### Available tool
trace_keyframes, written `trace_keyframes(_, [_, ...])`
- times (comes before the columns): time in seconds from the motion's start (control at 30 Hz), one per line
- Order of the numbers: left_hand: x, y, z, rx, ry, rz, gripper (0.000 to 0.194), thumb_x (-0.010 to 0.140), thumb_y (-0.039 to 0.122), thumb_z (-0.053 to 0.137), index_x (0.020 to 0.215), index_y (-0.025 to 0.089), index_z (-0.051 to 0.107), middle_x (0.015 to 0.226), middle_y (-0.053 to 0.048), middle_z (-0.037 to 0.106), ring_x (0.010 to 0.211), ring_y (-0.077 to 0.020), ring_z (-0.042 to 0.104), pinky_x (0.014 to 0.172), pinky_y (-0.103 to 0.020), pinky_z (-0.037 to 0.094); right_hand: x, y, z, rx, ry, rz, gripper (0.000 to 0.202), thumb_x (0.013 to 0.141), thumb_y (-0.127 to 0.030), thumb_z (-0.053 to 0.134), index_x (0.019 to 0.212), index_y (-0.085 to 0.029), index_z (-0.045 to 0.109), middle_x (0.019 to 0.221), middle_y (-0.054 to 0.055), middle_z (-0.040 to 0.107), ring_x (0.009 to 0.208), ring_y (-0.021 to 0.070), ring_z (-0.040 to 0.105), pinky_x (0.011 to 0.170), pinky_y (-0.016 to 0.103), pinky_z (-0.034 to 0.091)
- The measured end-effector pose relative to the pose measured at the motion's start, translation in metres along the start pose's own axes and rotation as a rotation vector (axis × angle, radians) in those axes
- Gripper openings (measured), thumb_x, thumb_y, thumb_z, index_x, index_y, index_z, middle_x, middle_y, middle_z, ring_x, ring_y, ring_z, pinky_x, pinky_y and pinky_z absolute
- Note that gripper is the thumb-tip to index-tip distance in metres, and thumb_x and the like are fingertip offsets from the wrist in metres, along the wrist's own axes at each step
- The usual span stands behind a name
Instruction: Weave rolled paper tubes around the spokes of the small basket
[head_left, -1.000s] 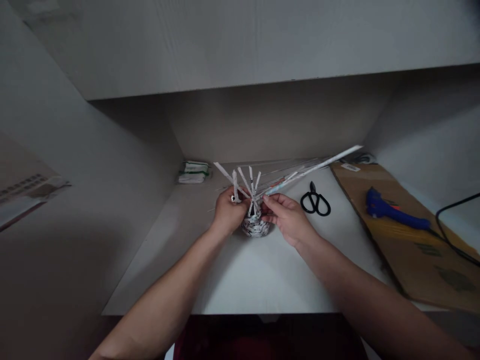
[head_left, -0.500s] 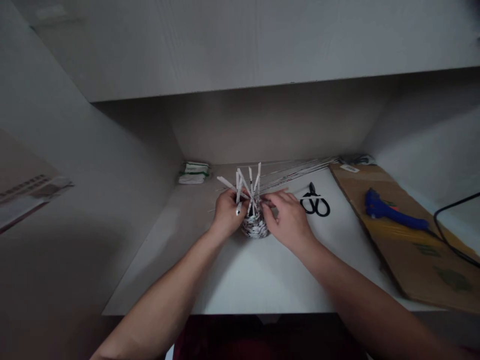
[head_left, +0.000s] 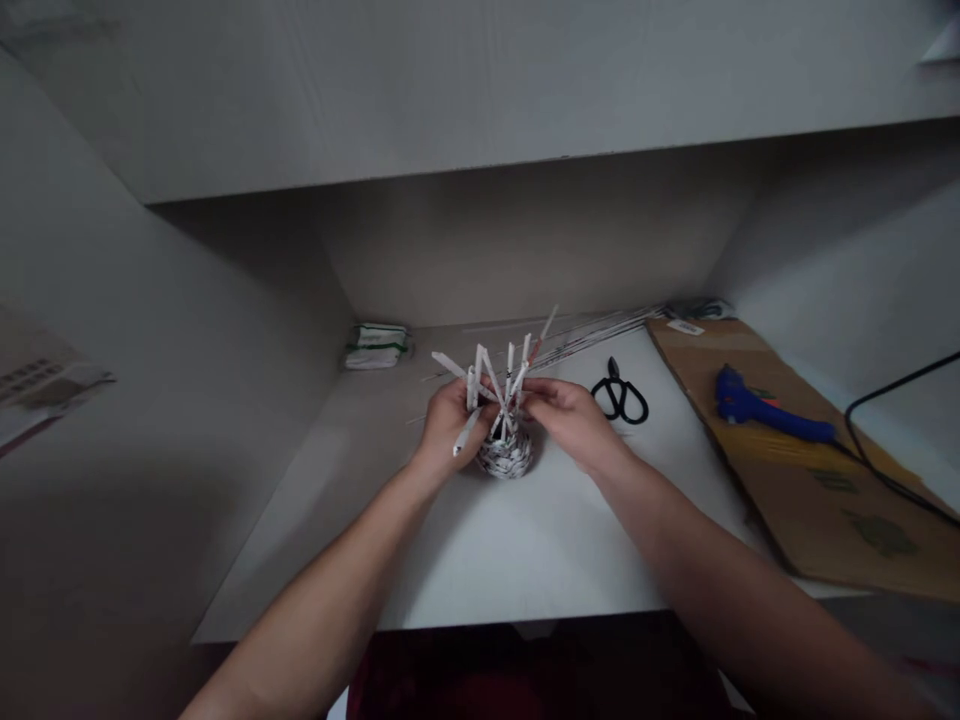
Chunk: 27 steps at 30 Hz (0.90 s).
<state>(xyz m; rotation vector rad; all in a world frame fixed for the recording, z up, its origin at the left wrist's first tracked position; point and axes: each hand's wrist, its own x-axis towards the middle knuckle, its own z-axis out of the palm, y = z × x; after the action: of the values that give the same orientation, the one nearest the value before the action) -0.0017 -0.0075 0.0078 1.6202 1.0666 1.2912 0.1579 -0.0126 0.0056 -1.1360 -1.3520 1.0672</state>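
A small round basket (head_left: 505, 458) woven from rolled newspaper stands on the white shelf between my hands. Several white paper tubes (head_left: 512, 372) stick up and outward from its rim. My left hand (head_left: 448, 420) is closed on the left side of the tubes, thumb pressed near the rim, with one tube jutting toward me past the thumb. On the right, my right hand (head_left: 564, 415) pinches a paper tube close to the rim. A thin tube with a reddish part slants up above that hand. The fingertips of both hands are partly hidden.
Black-handled scissors (head_left: 621, 395) lie right of my right hand. A blue glue gun (head_left: 772, 408) with a black cord rests on a cardboard sheet (head_left: 817, 520). Long thin paper tubes (head_left: 592, 335) lie behind. A white-and-green packet (head_left: 377, 346) sits at the back left. An upper panel overhangs the shelf.
My right hand's fingers have drawn together into a pinch at the rim. A thin reddish-and-white tube now slants up above it. The whole view has shifted slightly.
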Motion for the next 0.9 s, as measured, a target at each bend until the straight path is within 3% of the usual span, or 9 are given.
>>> trace_keyframes(0.13, [0.000, 0.010, -0.001, 0.034, -0.022, -0.022, 0.011, 0.067, 0.012, 0.064, 0.076, 0.016, 0.065, 0.071, 0.000, 0.067, 0.064, -0.0129, 0.061, 0.061, -0.022, 0.047, -0.001, -0.003, 0.001, 0.116, 0.015, 0.033, 0.019, 0.065, -0.035, 0.071, 0.068, -0.018, 0.063, 0.067, 0.001, 0.068, 0.064, 0.0148, 0.061, 0.065, 0.028, 0.047])
trace_keyframes(0.37, [0.002, 0.001, -0.004, 0.170, -0.003, -0.027, 0.011, 0.067, 0.016, 0.067, 0.077, 0.017, 0.071, 0.072, -0.003, 0.071, 0.065, -0.0160, 0.064, 0.061, -0.025, 0.049, -0.010, -0.005, 0.003, -0.158, 0.141, -0.181, 0.008, 0.074, -0.026, 0.063, 0.076, -0.018, 0.066, 0.076, 0.002, 0.069, 0.072, 0.0153, 0.063, 0.073, 0.028, 0.048])
trace_keyframes(0.57, [0.002, -0.001, -0.004, 0.106, 0.027, -0.046, 0.009, 0.067, 0.015, 0.066, 0.075, 0.017, 0.070, 0.070, -0.002, 0.071, 0.062, -0.0153, 0.063, 0.058, -0.024, 0.048, -0.003, -0.003, 0.002, 0.128, -0.048, -0.054, 0.018, 0.073, -0.026, 0.065, 0.089, -0.019, 0.064, 0.078, 0.002, 0.071, 0.074, 0.0154, 0.066, 0.074, 0.028, 0.050])
trace_keyframes(0.8, [0.002, -0.004, -0.003, 0.104, 0.037, -0.011, 0.005, 0.067, 0.014, 0.065, 0.069, 0.016, 0.069, 0.069, -0.003, 0.071, 0.062, -0.0148, 0.064, 0.059, -0.023, 0.049, 0.004, 0.010, -0.001, 0.048, 0.055, -0.037, 0.025, 0.075, -0.040, 0.066, 0.067, -0.017, 0.064, 0.068, 0.004, 0.070, 0.067, 0.0168, 0.064, 0.068, 0.028, 0.048])
trace_keyframes(0.9, [0.003, -0.008, -0.003, 0.099, 0.061, -0.034, 0.006, 0.067, 0.016, 0.066, 0.072, 0.015, 0.070, 0.069, -0.004, 0.072, 0.061, -0.0156, 0.065, 0.058, -0.024, 0.049, 0.002, 0.011, -0.001, 0.032, 0.066, -0.057, 0.026, 0.077, -0.041, 0.064, 0.066, -0.018, 0.062, 0.065, 0.002, 0.069, 0.064, 0.0161, 0.063, 0.063, 0.027, 0.047])
